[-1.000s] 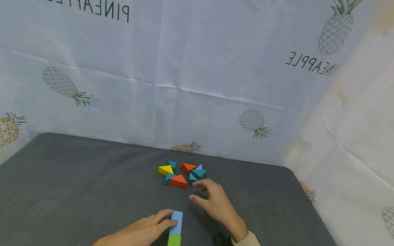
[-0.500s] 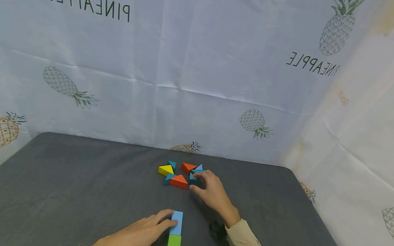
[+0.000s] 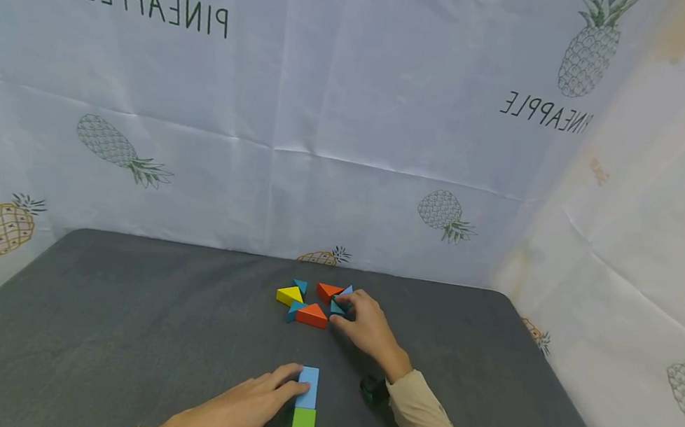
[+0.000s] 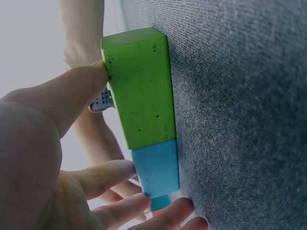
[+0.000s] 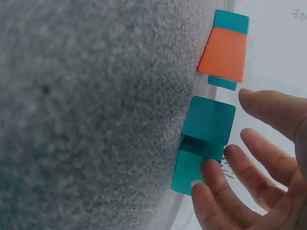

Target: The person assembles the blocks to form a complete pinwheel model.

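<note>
My left hand [image 3: 231, 412] rests beside a row of two blocks on the dark table. Its thumb touches the side of the green block [image 4: 141, 91], and its fingers lie at the light blue block [image 4: 156, 167] abutting the green one's end. My right hand [image 3: 367, 328] reaches over the right side of a cluster of triangular blocks. In the right wrist view its fingertips are at a farther teal block [image 5: 188, 170], while the thumb stands off a nearer teal block [image 5: 209, 120]. The head view hides part of these teal blocks behind the fingers.
Left of the right hand, the cluster includes a front red block [image 3: 312, 316], a yellow block [image 3: 288, 296], a rear red block [image 3: 327, 291] and small blue blocks. A pineapple-print cloth [image 3: 355, 102] hangs behind the table [image 3: 114, 328]. A dark device [image 3: 373, 389] is at the right wrist.
My right hand has moved forward and slightly left, from in front of the teal blocks to over them. The left hand and its two blocks have stayed in place.
</note>
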Motion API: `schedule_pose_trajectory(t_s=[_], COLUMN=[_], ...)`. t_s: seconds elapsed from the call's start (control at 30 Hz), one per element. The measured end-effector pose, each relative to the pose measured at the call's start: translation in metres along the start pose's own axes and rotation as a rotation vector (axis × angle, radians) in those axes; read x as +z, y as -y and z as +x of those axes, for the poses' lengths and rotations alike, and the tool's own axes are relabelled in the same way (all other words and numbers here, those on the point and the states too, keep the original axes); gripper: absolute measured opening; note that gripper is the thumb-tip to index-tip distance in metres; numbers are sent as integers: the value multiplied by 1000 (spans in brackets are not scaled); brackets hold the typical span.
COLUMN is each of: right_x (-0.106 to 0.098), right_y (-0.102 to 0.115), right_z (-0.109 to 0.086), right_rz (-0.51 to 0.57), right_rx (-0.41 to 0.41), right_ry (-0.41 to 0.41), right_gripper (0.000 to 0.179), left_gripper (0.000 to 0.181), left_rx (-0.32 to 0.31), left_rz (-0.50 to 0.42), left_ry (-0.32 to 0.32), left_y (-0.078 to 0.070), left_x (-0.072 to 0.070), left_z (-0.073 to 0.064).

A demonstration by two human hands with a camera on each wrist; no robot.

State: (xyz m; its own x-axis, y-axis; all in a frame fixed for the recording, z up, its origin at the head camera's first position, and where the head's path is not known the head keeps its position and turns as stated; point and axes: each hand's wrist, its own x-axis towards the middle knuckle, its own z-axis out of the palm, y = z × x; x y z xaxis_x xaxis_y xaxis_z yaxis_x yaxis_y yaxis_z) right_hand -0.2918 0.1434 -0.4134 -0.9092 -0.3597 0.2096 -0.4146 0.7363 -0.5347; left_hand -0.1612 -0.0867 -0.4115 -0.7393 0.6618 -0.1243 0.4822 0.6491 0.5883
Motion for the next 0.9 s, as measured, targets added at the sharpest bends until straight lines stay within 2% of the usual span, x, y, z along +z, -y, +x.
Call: schedule_pose_trajectory(t_s=[0.5, 0.9], right_x=[4, 5], right_y=[6, 8], right_z=[6, 8], right_rz=[-54, -64], right_rx=[4, 3], right_ry=[22, -10], right_gripper=[31, 21], left_gripper=[77, 77], left_rx=[-6, -1], left_rz=[-3, 9], left_ry=[4, -5], left_y=[-1, -1], left_x=[0, -1], left_z=[1, -1])
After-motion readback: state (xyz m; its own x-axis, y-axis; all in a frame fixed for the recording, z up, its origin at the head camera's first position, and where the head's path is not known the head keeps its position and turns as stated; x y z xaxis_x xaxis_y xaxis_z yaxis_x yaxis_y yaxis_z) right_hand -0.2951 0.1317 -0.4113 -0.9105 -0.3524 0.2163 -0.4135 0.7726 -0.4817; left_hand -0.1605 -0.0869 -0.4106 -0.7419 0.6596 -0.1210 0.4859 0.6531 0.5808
